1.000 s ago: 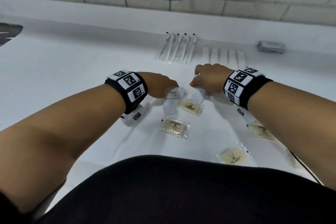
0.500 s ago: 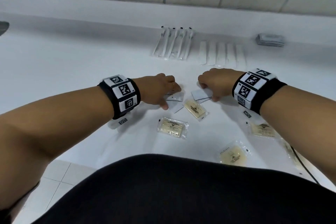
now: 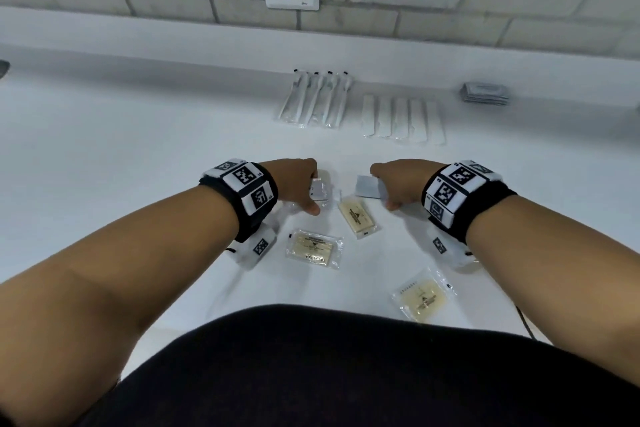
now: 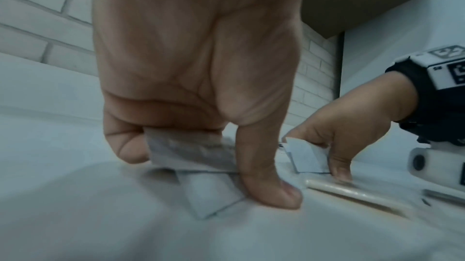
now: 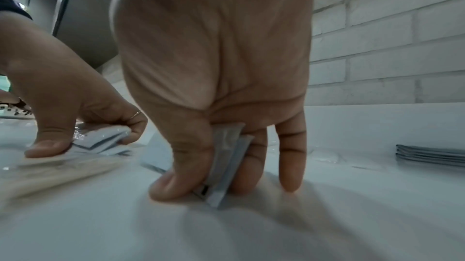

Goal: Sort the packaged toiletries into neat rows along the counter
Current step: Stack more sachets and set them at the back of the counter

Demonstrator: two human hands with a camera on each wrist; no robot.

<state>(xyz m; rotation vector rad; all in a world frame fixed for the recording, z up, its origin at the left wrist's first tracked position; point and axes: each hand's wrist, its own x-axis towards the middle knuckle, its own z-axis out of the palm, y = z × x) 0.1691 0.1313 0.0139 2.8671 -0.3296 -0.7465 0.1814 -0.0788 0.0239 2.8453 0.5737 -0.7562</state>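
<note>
left hand (image 3: 294,185) fingers pinch flat sachets (image 4: 191,156) on the surface (image 3: 138,166) | right hand (image 3: 401,184) fingers pinch grey sachets (image 5: 227,158) | soap packet (image 3: 356,217) lies between both hands

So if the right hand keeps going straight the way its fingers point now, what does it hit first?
The right hand points its fingers straight down, pinching flat grey sachets. It would meet the white counter first; the sachets' lower edge looks to be already touching it.
</note>
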